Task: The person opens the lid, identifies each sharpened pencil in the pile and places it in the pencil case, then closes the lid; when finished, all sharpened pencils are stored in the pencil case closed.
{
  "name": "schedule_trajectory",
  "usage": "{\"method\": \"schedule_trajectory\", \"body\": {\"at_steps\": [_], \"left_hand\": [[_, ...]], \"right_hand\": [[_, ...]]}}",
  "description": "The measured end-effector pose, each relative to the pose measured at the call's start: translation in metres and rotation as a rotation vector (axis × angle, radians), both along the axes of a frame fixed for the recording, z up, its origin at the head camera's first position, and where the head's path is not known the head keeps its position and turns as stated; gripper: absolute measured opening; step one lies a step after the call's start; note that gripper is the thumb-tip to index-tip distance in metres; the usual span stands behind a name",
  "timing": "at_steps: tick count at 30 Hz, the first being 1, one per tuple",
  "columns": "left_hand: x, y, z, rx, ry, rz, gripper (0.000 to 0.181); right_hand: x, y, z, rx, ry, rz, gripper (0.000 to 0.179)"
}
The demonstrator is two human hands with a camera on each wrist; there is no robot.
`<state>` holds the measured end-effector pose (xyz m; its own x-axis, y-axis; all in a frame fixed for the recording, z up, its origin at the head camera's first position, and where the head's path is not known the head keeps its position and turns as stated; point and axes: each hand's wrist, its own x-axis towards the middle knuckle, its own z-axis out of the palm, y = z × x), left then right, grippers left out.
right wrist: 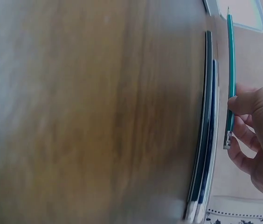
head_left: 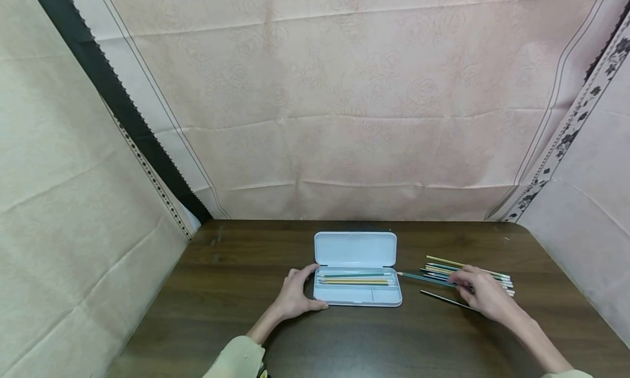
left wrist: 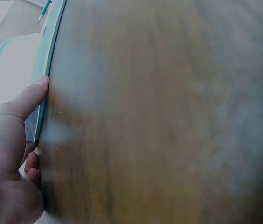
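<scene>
A light-blue pencil case (head_left: 339,297) lies with its lid (head_left: 355,249) raised, and several teal and yellow pencils (head_left: 354,281) are in its back compartment. My left hand (head_left: 294,295) holds the case's left end, thumb at the front edge and forefinger near the hinge. In the left wrist view the thumb (left wrist: 31,95) presses against the case rim. To the right, my right hand (head_left: 484,295) pinches a teal pencil (right wrist: 231,60) between thumb and fingers near its eraser end, tip pointing toward the case. Beneath and around that hand lie several loose pencils (head_left: 438,268).
A dark pencil (head_left: 443,298) lies at the near side of the loose ones. Everything rests on a brown wooden table (head_left: 354,339). Pale patterned cloth (head_left: 344,121) hangs behind the table, with more cloth at both sides.
</scene>
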<state>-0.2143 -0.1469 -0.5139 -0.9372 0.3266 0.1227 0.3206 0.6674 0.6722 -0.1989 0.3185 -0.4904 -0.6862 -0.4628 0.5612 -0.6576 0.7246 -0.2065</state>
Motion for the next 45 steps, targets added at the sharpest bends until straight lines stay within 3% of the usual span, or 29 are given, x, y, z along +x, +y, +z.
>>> {"method": "schedule_trajectory", "body": {"at_steps": [15, 32, 45], "left_hand": [[0.001, 0.002, 0.001, 0.003, -0.009, -0.005, 0.092], [0.001, 0.001, 0.002, 0.001, -0.003, -0.003, 0.092], [0.002, 0.0, 0.003, 0.004, -0.001, -0.001, 0.092]], "right_hand": [[-0.01, -0.033, 0.002, -0.004, -0.032, 0.08, 0.035], [-0.018, -0.066, 0.006, 0.029, -0.156, 0.034, 0.032], [-0.024, -0.093, 0.008, 0.038, -0.164, 0.076, 0.028]]}}
